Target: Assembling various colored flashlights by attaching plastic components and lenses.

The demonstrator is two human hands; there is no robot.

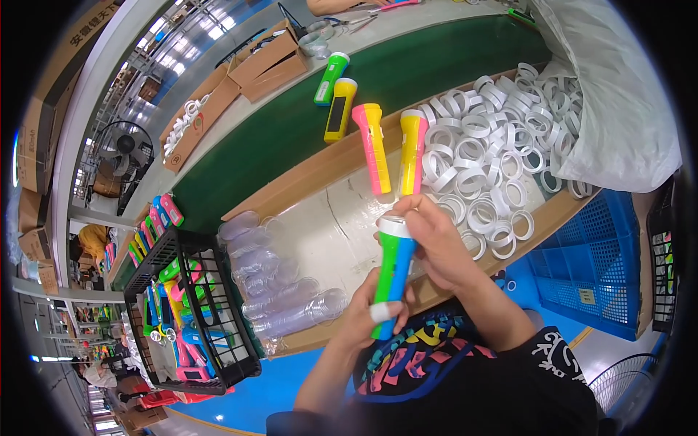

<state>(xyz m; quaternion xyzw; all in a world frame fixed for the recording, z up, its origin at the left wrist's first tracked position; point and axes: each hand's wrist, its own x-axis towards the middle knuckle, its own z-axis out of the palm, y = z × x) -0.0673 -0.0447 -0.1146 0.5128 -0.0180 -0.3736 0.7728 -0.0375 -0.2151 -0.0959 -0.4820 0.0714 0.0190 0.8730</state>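
A green and blue flashlight (396,265) stands nearly upright before me, its white-ringed head at the top. My left hand (361,309) is closed round its lower body, with a white wrap on one finger. At the head, my right hand (438,243) grips the white ring with thumb and fingers; part of the ring is hidden. Just beyond lie a pink and yellow flashlight (374,149) and a yellow and pink flashlight (411,152). White rings (472,156) are heaped to the right. Stacks of clear round lenses (273,276) lie to the left.
A cardboard tray (327,200) holds the rings and lenses. Beyond it, a green flashlight (331,78) and a yellow flashlight (340,109) lie on the green belt (269,127). A black crate (240,349) of flashlights stands left; a blue crate (582,269) stands right. Another person's arm (331,6) shows far off.
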